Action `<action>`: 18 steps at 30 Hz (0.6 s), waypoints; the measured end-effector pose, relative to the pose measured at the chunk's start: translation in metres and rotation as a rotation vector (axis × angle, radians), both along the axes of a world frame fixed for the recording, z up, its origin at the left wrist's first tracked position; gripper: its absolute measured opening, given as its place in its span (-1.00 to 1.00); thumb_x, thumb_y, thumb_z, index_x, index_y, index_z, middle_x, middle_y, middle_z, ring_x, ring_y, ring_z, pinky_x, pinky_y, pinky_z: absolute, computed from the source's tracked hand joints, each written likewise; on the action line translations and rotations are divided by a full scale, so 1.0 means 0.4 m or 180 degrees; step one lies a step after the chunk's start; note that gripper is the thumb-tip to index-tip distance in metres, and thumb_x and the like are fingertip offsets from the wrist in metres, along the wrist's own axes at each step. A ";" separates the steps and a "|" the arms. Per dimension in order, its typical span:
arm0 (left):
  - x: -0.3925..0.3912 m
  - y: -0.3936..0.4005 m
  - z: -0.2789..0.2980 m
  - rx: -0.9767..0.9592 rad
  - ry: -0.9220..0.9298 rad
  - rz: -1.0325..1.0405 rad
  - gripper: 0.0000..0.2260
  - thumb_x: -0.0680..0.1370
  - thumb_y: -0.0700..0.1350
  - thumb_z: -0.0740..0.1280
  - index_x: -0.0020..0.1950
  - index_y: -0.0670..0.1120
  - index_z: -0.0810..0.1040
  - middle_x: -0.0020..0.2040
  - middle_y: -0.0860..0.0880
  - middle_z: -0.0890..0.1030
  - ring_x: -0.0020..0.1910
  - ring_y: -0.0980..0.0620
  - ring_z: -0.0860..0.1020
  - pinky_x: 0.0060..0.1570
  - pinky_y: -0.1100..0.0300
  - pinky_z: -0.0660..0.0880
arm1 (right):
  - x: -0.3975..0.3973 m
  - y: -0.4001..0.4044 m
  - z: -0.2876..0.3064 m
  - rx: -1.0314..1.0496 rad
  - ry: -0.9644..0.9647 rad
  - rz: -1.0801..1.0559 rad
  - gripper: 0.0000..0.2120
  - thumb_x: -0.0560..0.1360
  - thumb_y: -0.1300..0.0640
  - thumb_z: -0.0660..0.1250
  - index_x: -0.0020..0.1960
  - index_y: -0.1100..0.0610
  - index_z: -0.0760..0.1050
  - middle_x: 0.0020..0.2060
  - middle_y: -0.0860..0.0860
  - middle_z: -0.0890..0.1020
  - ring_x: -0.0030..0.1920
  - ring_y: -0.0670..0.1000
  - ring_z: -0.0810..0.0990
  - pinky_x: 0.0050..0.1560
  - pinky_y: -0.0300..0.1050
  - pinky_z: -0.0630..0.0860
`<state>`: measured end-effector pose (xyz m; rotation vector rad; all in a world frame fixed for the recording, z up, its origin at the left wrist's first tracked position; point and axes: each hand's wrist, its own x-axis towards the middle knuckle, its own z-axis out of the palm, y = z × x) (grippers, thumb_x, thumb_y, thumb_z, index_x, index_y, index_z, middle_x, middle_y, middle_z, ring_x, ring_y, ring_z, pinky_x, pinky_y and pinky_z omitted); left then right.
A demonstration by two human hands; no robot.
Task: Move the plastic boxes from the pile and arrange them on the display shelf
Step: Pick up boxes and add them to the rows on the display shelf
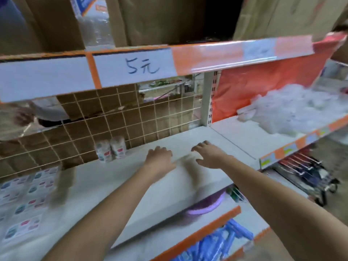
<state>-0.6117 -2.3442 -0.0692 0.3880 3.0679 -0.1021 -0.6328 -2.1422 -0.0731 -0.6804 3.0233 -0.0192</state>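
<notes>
My left hand [160, 157] and my right hand [209, 154] hover palm down, close together, over the white display shelf [131, 185]. Their fingers are loosely curled, and I see nothing held between them, though the area is blurred. Two small clear plastic boxes [112, 150] with red and blue labels stand upright at the back of the shelf, to the left of my hands. More labelled clear boxes [26, 200] lie in a blurred mass at the shelf's left end. A pile of clear plastic boxes [293, 110] sits on the neighbouring shelf section to the right.
A wire grid [116, 119] backs the shelf. The upper shelf's edge [141, 67] with a "5元" price tag hangs low overhead. Below are a purple item [205, 204] and blue plastic goods [216, 245]. A metal rack [308, 174] stands at the lower right.
</notes>
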 end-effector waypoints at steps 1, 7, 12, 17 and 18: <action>-0.017 0.056 0.004 -0.0019 -0.0060 -0.0080 -0.58 0.54 0.14 0.18 0.31 -0.04 0.45 0.26 -0.07 0.48 0.25 -0.10 0.38 0.19 0.04 0.31 | 0.002 0.063 0.002 -0.0024 -0.0010 -0.0138 -0.51 0.54 0.00 0.23 0.44 0.05 0.26 0.36 0.05 0.39 0.37 0.11 0.27 0.34 -0.04 0.28; -0.096 0.411 0.043 0.0013 -0.0025 -0.0551 -0.51 0.52 0.21 0.20 0.33 -0.06 0.44 0.27 -0.09 0.48 0.27 -0.13 0.38 0.20 -0.01 0.33 | 0.005 0.409 0.042 -0.0235 0.0151 -0.0931 -0.47 0.53 0.02 0.27 0.45 0.10 0.24 0.35 0.11 0.38 0.35 0.16 0.27 0.29 0.00 0.32; -0.158 0.718 0.092 0.0041 0.0140 -0.0948 -0.46 0.48 0.24 0.23 0.35 -0.05 0.44 0.28 -0.11 0.46 0.29 -0.15 0.34 0.20 -0.01 0.32 | -0.027 0.682 0.114 -0.0118 0.0273 -0.1316 -0.44 0.53 0.04 0.27 0.47 0.11 0.19 0.38 0.12 0.33 0.39 0.17 0.23 0.29 0.00 0.30; -0.216 0.959 0.122 0.0194 0.0215 -0.1189 -0.50 0.49 0.21 0.25 0.34 -0.03 0.43 0.31 -0.10 0.45 0.34 -0.13 0.32 0.24 0.04 0.28 | -0.045 0.930 0.143 0.0011 0.0308 -0.1676 -0.43 0.52 0.06 0.27 0.47 0.11 0.19 0.39 0.14 0.31 0.38 0.19 0.24 0.31 0.05 0.32; -0.229 0.999 0.126 0.0201 0.0190 -0.1236 -0.49 0.49 0.21 0.26 0.34 -0.04 0.44 0.30 -0.10 0.46 0.33 -0.13 0.32 0.24 0.04 0.28 | -0.047 0.971 0.141 -0.0007 0.0281 -0.1747 -0.43 0.52 0.07 0.27 0.48 0.11 0.18 0.39 0.14 0.31 0.37 0.19 0.25 0.30 0.07 0.33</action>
